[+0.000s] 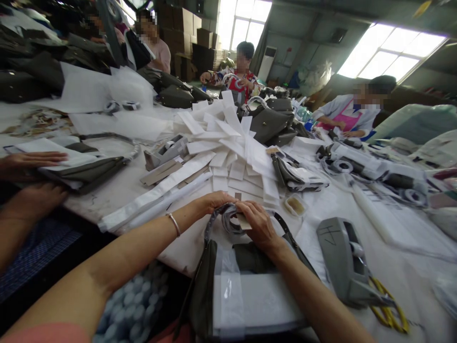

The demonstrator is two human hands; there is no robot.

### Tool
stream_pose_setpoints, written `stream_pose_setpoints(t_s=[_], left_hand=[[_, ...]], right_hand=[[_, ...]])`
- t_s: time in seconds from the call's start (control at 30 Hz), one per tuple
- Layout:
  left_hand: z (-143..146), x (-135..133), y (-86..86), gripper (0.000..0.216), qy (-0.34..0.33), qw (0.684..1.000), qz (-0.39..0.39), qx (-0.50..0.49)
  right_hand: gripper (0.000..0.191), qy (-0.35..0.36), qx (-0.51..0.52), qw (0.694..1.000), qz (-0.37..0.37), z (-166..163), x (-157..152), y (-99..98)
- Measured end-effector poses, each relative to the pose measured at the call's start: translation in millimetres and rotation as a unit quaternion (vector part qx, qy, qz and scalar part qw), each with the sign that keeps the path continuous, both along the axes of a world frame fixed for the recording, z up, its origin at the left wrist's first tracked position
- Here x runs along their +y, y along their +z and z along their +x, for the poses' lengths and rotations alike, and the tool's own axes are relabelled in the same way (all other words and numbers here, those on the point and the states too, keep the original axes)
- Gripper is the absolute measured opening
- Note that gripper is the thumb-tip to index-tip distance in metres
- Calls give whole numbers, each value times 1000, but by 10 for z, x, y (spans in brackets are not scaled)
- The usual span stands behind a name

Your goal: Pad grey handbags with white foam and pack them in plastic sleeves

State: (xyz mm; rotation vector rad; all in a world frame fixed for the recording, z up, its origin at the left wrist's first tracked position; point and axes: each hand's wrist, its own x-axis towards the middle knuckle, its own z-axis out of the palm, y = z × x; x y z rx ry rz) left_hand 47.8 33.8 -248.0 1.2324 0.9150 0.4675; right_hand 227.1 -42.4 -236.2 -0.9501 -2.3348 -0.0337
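A dark olive handbag (203,286) stands at the table edge in front of me, with a white sheet (264,300) across its side under a strip of clear film (228,290). Above its opening is a coiled strap (228,223) in plastic wrap. My left hand (214,201) is closed at the top of the bag's wrapped handle (210,224), fingertips partly hidden. My right hand (257,224) closes over the coiled strap from the right, and a small beige tag (244,221) shows under its fingers. A second small brown piece (238,196) shows between the hands.
White foam strips (228,138) are heaped beyond my hands. At right lie a grey tape dispenser (342,262), yellow-handled scissors (389,305) and a small tub (294,205). A co-worker's hands (35,164) touch another bag (89,174) at left. Several people work across the table.
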Motion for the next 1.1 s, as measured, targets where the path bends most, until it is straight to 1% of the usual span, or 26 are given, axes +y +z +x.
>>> stream_pose_setpoints(t_s=[0.1, 0.2, 0.27, 0.33, 0.4, 0.47, 0.53, 0.57, 0.63, 0.67, 0.73, 0.8, 0.9, 1.0, 1.07, 1.1], left_hand=[[-6, -20, -1, 32, 30, 998, 46, 27], [-29, -63, 31, 33, 45, 990, 111, 68], [-29, -101, 80, 32, 49, 981, 164, 93], [-11, -148, 136, 27, 52, 969, 213, 110], [18, -206, 183, 21, 55, 958, 254, 122], [42, -273, 215, 20, 60, 946, 290, 132], [51, -345, 236, 20, 63, 936, 316, 142], [50, -382, 245, 20, 63, 932, 325, 146], [40, -457, 264, 22, 58, 929, 333, 151], [34, -495, 273, 22, 52, 929, 333, 150], [22, -571, 286, 19, 38, 931, 334, 142], [11, -640, 282, 16, 32, 927, 346, 138], [-4, -715, 248, 25, 44, 916, 375, 134], [-20, -747, 220, 27, 57, 916, 380, 115], [-31, -751, 227, 29, 62, 921, 364, 128], [-38, -750, 237, 28, 59, 924, 349, 147]], right_hand=[[41, 27, 30, 998, -52, 13, 12, -6], [30, 41, 84, 990, -106, 30, 36, 9], [20, 12, 130, 980, -151, 32, 56, 35], [11, -39, 178, 959, -217, 23, 77, 69], [7, -88, 235, 918, -306, 8, 90, 99], [8, -114, 303, 860, -395, -8, 92, 118], [13, -116, 365, 799, -463, -13, 81, 124], [16, -110, 385, 774, -490, -8, 72, 124], [21, -90, 397, 740, -535, 21, 51, 121], [24, -82, 392, 731, -553, 43, 41, 117], [24, -67, 376, 723, -575, 95, 28, 111], [24, -53, 363, 722, -587, 148, 27, 106], [27, -39, 333, 731, -594, 202, 48, 113], [27, -29, 286, 760, -583, 213, 79, 153], [23, -26, 248, 794, -555, 198, 94, 199], [19, -30, 224, 818, -530, 188, 97, 226]])
